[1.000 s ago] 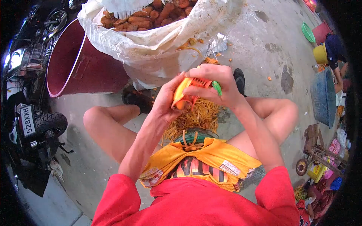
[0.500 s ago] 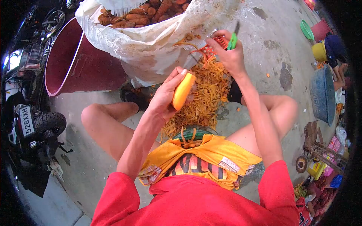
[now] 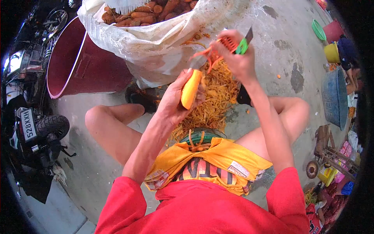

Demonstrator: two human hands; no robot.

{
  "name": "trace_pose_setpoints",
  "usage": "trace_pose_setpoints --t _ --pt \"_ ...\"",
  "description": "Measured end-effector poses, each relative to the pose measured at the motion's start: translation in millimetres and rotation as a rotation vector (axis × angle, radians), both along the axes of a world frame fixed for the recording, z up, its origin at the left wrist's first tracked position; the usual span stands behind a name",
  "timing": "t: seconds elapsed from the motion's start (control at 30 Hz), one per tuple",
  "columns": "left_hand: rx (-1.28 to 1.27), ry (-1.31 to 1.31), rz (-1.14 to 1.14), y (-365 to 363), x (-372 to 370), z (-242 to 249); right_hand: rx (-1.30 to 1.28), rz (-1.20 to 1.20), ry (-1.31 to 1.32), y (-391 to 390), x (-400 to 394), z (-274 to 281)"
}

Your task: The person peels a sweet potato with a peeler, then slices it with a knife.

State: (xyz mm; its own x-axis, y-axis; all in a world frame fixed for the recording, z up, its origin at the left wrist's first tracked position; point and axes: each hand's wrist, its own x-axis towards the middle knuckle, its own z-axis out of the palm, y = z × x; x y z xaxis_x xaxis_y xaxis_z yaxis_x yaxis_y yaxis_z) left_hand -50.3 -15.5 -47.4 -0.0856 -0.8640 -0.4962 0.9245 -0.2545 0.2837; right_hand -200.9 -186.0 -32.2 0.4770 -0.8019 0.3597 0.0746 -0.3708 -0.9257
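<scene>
My left hand point(image 3: 176, 95) is wrapped round a peeled orange carrot point(image 3: 191, 89), which points up and away from me. To its upper right, my right hand point(image 3: 237, 54) grips a red peeler point(image 3: 228, 43) together with a green-handled knife point(image 3: 242, 46), whose blade sticks up past my fingers. Loose strips hang below the peeler, blurred. Beneath both hands lies a heap of orange peelings point(image 3: 212, 103) between my legs. Beyond it, a white sack point(image 3: 156, 43) stands open with unpeeled carrots point(image 3: 146, 15) inside.
A dark red tub point(image 3: 91, 66) lies left of the sack, near a parked motorcycle point(image 3: 50, 126). At the right are a blue-grey basin point(image 3: 334, 97), a yellow bucket point(image 3: 331, 52), a green basin point(image 3: 318, 29), a small cart point(image 3: 335, 160) and another person point(image 3: 348, 52).
My right hand has shifted slightly right and down, and the knife blade now tilts further right. The carrot in my left hand has moved a little up and right.
</scene>
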Motion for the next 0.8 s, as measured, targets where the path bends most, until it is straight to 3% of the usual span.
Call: trace_pose_setpoints --t 0.1,0.13,0.2,0.23,0.33,0.4,0.53,0.57,0.67,0.7,0.8 --pt "-0.111 0.055 -0.036 -2 4 -12 0.084 0.083 -0.145 3 1 3" --pt "-0.060 -0.038 0.015 -4 1 -9 0.085 0.088 -0.146 16 3 10" --pt "-0.011 -0.132 0.069 -4 1 -3 -0.303 0.301 0.030 43 5 22" --pt "-0.006 -0.130 0.035 0 2 0 -0.312 0.305 0.026 38 8 18" --pt "0.090 -0.194 0.042 -1 -4 10 -0.292 0.269 -0.016 18 7 -2" --pt "0.035 -0.186 -0.027 0 1 4 -0.107 -0.056 0.128 -11 0 -5" --pt "0.119 -0.043 -0.001 -8 -1 19 -0.024 0.120 -0.010 29 1 11" --pt "0.117 -0.050 0.008 -9 2 14 -0.285 0.251 0.015 36 3 13" --pt "0.224 -0.065 0.113 -9 -11 25 -0.292 0.268 0.040 26 2 2" --pt "0.026 -0.061 0.037 -4 -4 6 -0.068 0.147 0.012 21 1 -1" --pt "0.086 -0.027 0.039 -5 -1 8 -0.080 -0.045 0.080 -17 -8 -13"
